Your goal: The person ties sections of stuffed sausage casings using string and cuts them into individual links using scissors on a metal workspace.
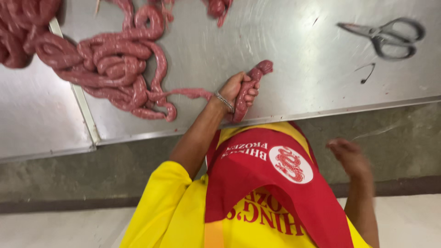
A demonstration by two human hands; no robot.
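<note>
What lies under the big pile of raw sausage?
The steel table and a raised metal strip that runs beneath the sausage pile. The covered stretch of the strip cannot be seen.

steel table (298,69) (glaring), grey concrete floor (404,138)

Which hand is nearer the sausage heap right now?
Left. The left hand is on the table, gripping a sausage end of the strand that trails from the sausage heap. The right hand is off the table, beside the apron.
</note>
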